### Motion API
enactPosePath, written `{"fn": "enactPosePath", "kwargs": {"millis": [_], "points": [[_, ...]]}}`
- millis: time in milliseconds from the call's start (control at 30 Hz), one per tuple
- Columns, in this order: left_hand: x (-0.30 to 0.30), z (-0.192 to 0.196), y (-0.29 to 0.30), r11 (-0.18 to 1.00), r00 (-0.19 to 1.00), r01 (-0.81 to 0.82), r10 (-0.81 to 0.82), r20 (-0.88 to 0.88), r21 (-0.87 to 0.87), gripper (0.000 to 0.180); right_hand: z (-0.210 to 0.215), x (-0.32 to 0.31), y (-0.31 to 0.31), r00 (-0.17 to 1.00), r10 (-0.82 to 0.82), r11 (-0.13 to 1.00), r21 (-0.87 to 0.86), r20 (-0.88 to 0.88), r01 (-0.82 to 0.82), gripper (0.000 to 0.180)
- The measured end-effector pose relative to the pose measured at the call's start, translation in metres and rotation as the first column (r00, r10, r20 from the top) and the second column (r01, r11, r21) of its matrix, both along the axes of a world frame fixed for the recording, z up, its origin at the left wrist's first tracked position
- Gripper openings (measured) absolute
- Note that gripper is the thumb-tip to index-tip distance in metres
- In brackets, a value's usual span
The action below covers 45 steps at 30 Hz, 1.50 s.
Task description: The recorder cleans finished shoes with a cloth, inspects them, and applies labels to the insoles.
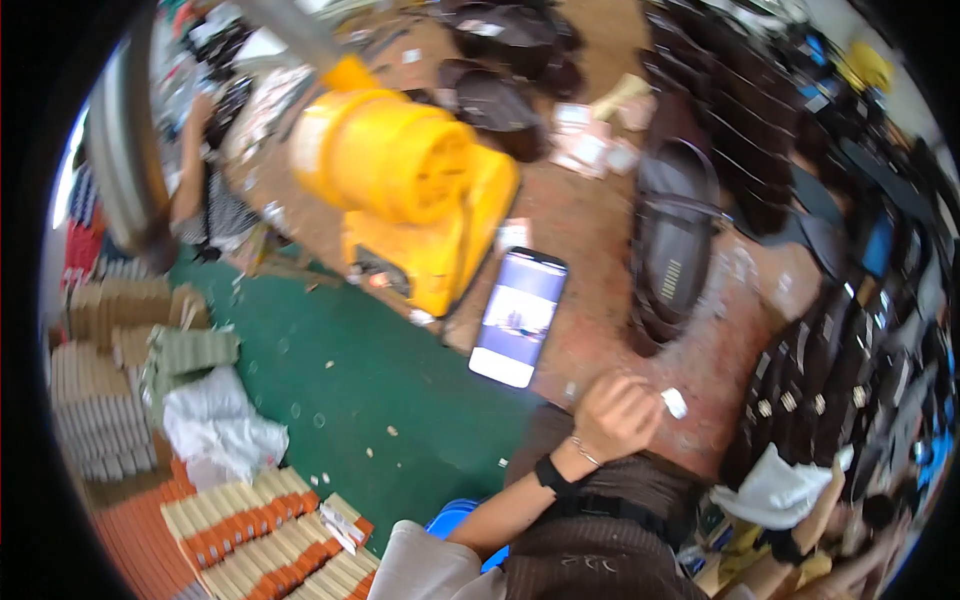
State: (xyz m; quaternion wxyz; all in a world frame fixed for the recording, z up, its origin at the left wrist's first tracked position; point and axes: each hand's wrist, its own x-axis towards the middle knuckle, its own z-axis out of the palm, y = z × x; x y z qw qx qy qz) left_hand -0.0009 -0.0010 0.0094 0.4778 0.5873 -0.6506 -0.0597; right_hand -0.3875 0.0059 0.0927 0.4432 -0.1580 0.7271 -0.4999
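Lower right of the phone [519,318] lying on the surface [595,270], left hand [618,415] has a narrow grip, small white piece [675,403] at its fingertips. Farther right of the phone, right hand [824,502] is by white bag [775,490]; cannot tell its grip.

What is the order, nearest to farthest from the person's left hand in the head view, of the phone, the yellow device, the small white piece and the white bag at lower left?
From the left hand:
1. Small white piece: just right of the fingers.
2. Phone: left and beyond.
3. Yellow device: farther beyond, left.
4. White bag: far left.
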Motion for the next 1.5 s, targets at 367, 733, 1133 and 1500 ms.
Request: {"fn": "enactPosePath", "kwargs": {"millis": [367, 733, 1133, 1500], "points": [[-0.061, 0.022, -0.020, 0.491, 0.463, 0.757, 0.064, -0.884, 0.432, 0.042, -0.007, 0.015, -0.011, 0.961, 0.264, 0.963, -0.079, 0.078, -0.258, 0.033], [-0.114, 0.059, -0.029, 0.556, 0.458, 0.732, 0.026, -0.889, 0.393, 0.064, 0.032, 0.036, 0.009, 0.888, 0.451, 0.887, -0.163, 0.094, -0.433, 0.055], [-0.061, 0.098, 0.006, 0.938, 0.351, 0.313, -0.257, -0.900, -0.146, 0.098, 0.114, 0.130, 0.029, 0.518, 0.843, 0.467, -0.281, -0.145, -0.838, 0.035], [0.029, 0.097, 0.138, 0.919, 0.386, 0.285, 0.149, -0.910, 0.271, 0.152, 0.101, 0.227, 0.039, -0.105, 0.743, -0.069, 0.081, -0.661, -0.994, 0.056]]}}
